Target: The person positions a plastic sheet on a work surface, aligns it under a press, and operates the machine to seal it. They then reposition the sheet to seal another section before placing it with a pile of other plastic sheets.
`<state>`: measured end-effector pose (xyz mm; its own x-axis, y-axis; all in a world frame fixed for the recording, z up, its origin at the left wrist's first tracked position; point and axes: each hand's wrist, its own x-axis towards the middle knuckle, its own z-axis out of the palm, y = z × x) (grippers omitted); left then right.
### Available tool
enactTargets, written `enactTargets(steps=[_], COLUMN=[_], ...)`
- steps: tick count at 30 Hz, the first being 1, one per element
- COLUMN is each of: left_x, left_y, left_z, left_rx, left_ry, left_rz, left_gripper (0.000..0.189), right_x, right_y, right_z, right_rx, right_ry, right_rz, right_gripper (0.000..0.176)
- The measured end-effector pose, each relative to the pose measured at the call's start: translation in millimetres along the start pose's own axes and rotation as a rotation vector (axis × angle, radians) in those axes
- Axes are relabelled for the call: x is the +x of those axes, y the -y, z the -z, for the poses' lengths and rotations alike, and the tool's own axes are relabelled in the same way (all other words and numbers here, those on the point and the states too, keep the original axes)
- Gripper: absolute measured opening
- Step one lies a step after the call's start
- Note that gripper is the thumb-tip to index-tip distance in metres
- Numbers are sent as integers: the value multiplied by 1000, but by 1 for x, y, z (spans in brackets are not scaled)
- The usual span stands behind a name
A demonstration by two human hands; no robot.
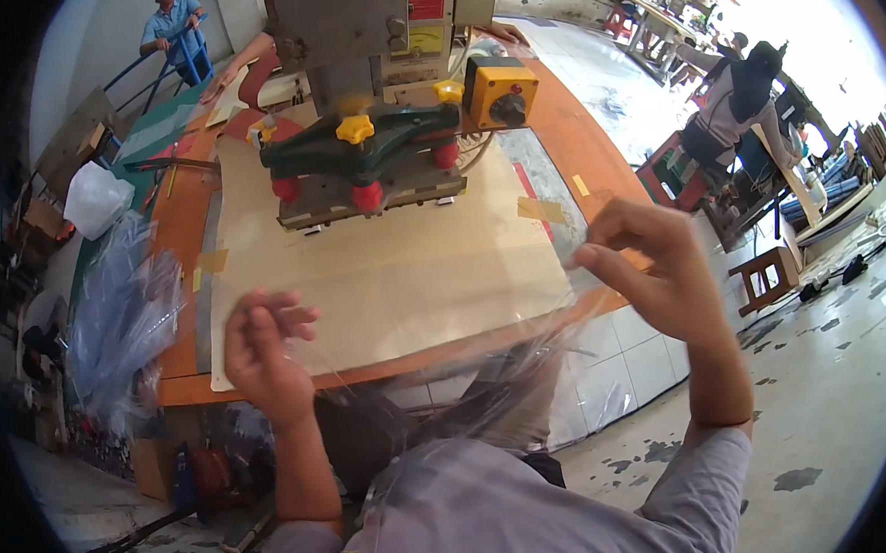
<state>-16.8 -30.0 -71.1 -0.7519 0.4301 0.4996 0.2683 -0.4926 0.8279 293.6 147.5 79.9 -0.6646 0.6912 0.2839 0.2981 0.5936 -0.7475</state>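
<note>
My left hand [268, 358] is raised over the front left of a pale board [385, 325]. Its fingers are loosely bent and apart, slightly blurred, with nothing plainly visible between them. My right hand [658, 270] hovers beyond the board's right edge, thumb and index finger pinched together on what appears to be a clear plastic sheet [527, 340]. That sheet hangs crumpled across the table's front edge and over my lap; its outline is hard to follow. Behind the board's middle stands a press head [366, 150] with yellow knobs and red feet.
A yellow control box [502, 93] with a black knob sits right of the press. Clear plastic sheets [125, 323] are heaped at the left of the orange table [581, 144]. A person's arm [237, 67] reaches in from behind the press. Other people [739, 101] stand farther off.
</note>
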Motion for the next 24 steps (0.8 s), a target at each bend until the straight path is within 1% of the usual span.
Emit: enactTargets(steps=[3,6,7,10,13,16,19,22,24], left_x=[-28,-37,-37,-33,-33,-35,-39,-40,-40], left_y=[23,21,20,12,4,-5,-11,-11,-9], left_z=[3,15,19,31,41,49,50,49,49], left_rx=[-25,42,63,88,62,66,82,48,28], left_ry=[35,32,32,33,39,69,85,68,54], left_rz=[55,43,37,29,36,1,-28,-31,-28], left_gripper=[26,29,29,28,28,27,26,26,26], right_x=[-2,-4,-4,-2,3,3,0,-3,-4], right_y=[-41,-40,-42,-42,-29,-24,-22,-22,-17], right_z=[-30,-35,-34,-26,-16,-16,-21,-26,-28], right_rx=[238,353,297,295,227,142,113,108,68], right_ry=[-39,51,93,219,319,323,263,190,182], right_rz=[-149,-240,-221,-211,-251,-266,-252,-209,-169], right_gripper=[22,24,24,23,23,22,21,21,20])
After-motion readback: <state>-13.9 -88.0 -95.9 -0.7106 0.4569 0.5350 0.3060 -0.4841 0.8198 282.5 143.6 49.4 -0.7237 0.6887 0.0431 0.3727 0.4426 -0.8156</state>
